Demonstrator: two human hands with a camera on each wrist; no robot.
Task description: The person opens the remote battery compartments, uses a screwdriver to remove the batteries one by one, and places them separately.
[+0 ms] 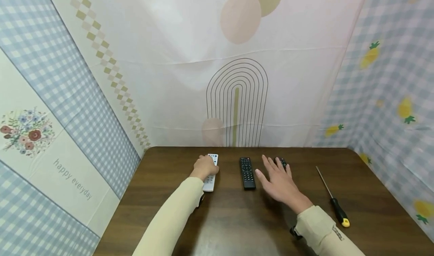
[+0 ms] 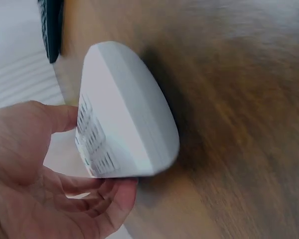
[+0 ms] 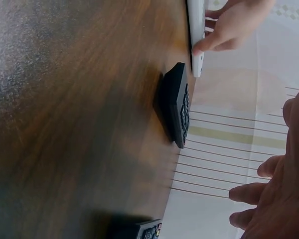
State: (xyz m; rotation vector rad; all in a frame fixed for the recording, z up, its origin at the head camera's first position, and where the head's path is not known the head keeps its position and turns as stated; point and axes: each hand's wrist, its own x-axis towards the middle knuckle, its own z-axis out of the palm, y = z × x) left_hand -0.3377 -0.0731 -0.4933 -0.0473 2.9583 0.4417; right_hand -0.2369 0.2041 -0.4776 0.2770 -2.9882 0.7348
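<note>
The left hand [image 1: 205, 166] grips the white remote [image 1: 209, 183], thumb along one long side and fingers along the other, near the far edge of the wooden table [image 1: 230, 222] and on the far left corner's side of the other things; whether the remote touches the tabletop I cannot tell. Its narrow end points toward the far edge, and part of its keypad shows past the hand. Next along that edge, well apart from it, the black remote [image 1: 248, 173] lies flat, keys up. The right hand [image 1: 279, 182] holds nothing: its fingers are extended and spread above the tabletop, and in the head view they partly cover a second black remote [image 1: 283, 162], also near the far edge. Toward the right edge lies a screwdriver [image 1: 339, 211], its metal shaft slanting to the far edge and its black-and-yellow handle nearer the right edge. A patterned cloth [image 1: 169, 98] hangs behind the far edge.
</note>
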